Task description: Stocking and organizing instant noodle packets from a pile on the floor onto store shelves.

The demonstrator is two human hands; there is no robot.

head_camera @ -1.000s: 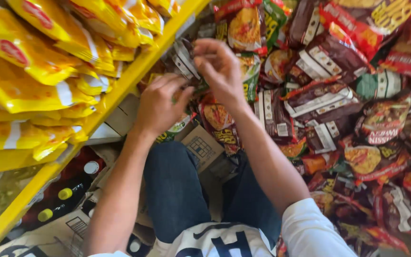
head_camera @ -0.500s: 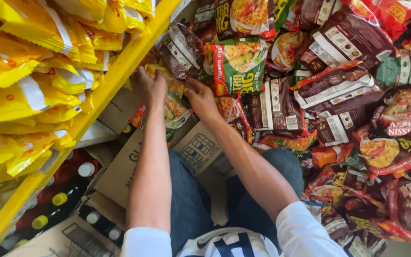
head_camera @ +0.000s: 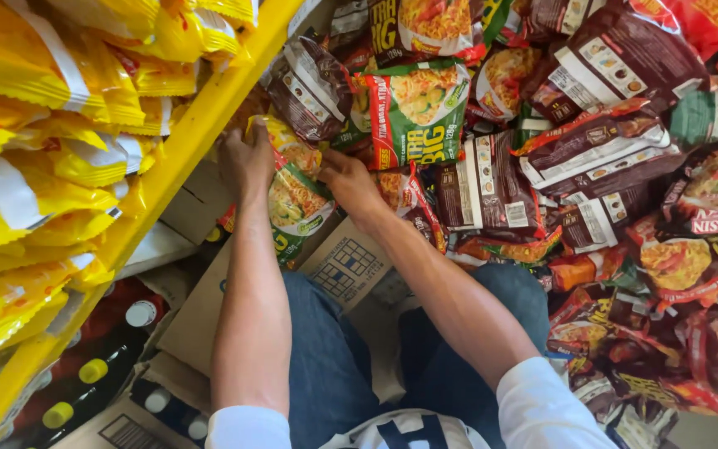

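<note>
- A green and yellow noodle packet (head_camera: 297, 204) lies tilted at the left edge of a big heap of snack and noodle packets, just above an open cardboard box (head_camera: 351, 262) and the person's knees.
- The left hand (head_camera: 245, 158) rests at the packet's upper left corner, fingers curled over the top of it; the fingertips are hidden, so how tightly it grips cannot be told.
- The right hand (head_camera: 349, 181) touches the packet's right edge, fingers bent and tucked in among the packets; whether it pinches the packet or only presses on it cannot be told.
- Both bare forearms reach up from white sleeves at the bottom of the view, close together and nearly parallel.
- Just right of the hands stands a larger green packet (head_camera: 417, 104) showing a picture of noodles, upright against the heap.
- Beyond it, dark brown packets (head_camera: 600, 75) and red packets (head_camera: 691, 266) overlap in a loose pile that fills the right half of the view.
- At the left, a yellow shelf rail (head_camera: 201, 133) runs on a slant from top centre to bottom left, with yellow packets (head_camera: 51, 166) crowded behind it.
- Under the shelf, dark bottles (head_camera: 93, 374) with yellow and white caps stand in boxes.
- The person wears blue jeans (head_camera: 326, 357) and sits or squats over the cardboard.
</note>
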